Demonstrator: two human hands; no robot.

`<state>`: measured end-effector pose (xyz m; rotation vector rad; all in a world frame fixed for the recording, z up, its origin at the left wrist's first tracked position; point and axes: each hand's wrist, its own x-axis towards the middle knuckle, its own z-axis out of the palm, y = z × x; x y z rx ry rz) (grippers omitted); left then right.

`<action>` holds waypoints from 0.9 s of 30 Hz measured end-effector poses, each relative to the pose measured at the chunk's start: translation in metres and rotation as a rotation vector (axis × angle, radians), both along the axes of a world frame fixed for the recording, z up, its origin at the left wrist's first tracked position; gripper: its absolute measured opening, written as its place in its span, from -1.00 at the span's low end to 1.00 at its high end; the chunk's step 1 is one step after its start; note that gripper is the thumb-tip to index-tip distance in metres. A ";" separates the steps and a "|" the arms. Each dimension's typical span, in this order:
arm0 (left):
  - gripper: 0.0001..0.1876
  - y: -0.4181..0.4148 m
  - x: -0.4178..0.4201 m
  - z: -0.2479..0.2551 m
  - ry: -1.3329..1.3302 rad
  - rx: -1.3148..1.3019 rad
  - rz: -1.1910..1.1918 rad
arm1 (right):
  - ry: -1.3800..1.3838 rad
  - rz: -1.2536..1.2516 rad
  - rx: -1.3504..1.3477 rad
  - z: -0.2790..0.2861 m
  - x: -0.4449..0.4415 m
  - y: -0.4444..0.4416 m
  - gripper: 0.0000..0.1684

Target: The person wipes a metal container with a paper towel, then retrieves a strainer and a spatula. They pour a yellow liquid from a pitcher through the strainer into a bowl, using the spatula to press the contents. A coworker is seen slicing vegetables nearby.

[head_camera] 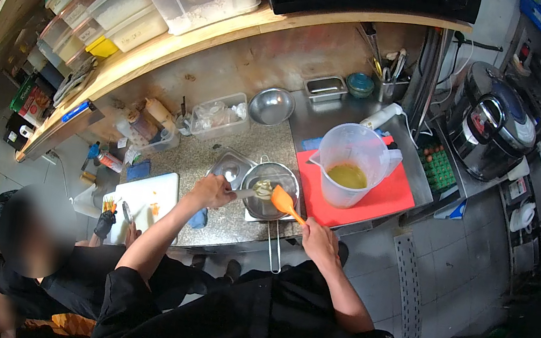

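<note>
My left hand (214, 192) grips the pale handle of a utensil (244, 193). Its far end lies over a round wire-mesh strainer (272, 209), beside a pale yellowish clump of food (263, 188). With my right hand (321, 243) I hold an orange spatula (283, 201), its blade tilted over the strainer's bowl close to the clump. The strainer's looped wire handle (274, 254) sticks out past the counter's front edge. What supports the strainer is mostly hidden, though a clear container shows behind it.
A plastic measuring jug (352, 155) with yellow-green liquid stands on a red cutting board (399, 192). Left, a co-worker's gloved hand (105, 223) and a knife (127, 212) are at a white cutting board (168, 195). Behind are a steel bowl (271, 107) and a plastic tub (218, 131). A wooden shelf (250, 28) overhangs.
</note>
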<state>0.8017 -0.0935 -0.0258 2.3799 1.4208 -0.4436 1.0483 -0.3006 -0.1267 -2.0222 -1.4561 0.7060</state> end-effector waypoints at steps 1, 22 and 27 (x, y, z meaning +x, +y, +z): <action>-0.62 -0.001 -0.001 -0.001 -0.030 -0.040 0.033 | -0.004 0.002 0.012 0.005 -0.001 -0.001 -0.74; -0.57 -0.017 -0.023 -0.009 -0.521 -0.742 0.666 | -0.152 0.062 0.030 0.012 -0.013 -0.005 -0.77; -0.57 -0.015 -0.034 -0.015 -0.565 -0.823 0.679 | -0.166 0.022 0.048 -0.013 -0.005 -0.002 -0.77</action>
